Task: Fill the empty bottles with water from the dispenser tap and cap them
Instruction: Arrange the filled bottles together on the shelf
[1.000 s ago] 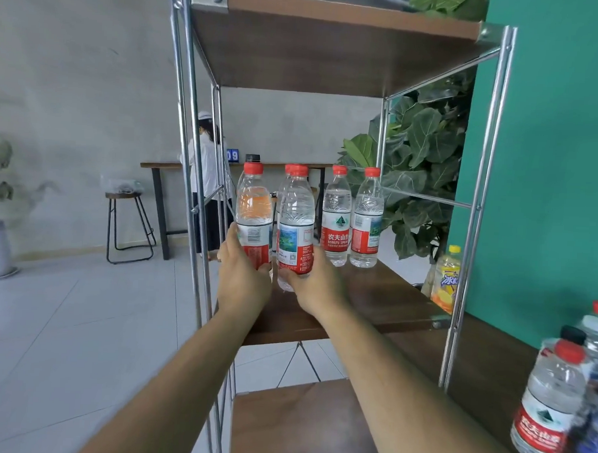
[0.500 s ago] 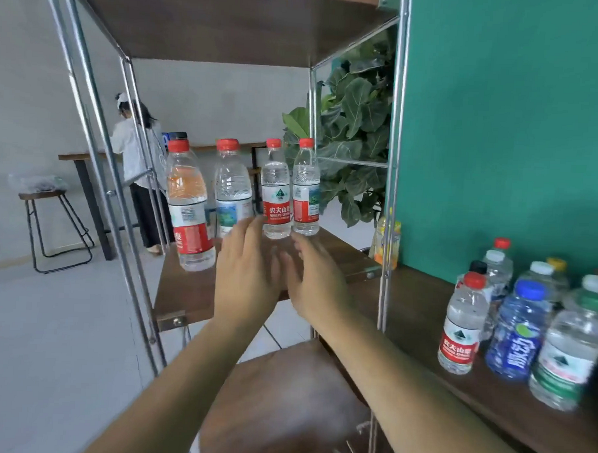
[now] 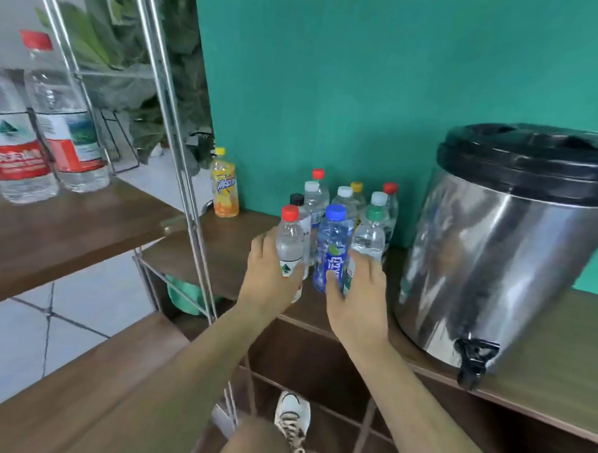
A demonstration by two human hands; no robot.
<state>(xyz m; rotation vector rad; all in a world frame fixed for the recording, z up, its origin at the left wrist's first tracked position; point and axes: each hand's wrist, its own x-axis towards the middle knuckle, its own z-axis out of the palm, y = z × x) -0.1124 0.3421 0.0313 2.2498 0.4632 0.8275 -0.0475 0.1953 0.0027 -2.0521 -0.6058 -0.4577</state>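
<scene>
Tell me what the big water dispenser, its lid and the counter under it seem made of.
The dispenser body looks like polished stainless steel: silvery, with smeared reflections. Its lid seems matte black plastic, dull and barely reflective. The counter looks like brown wood or wood-look laminate with streaked grain; which one is unclear.
</scene>
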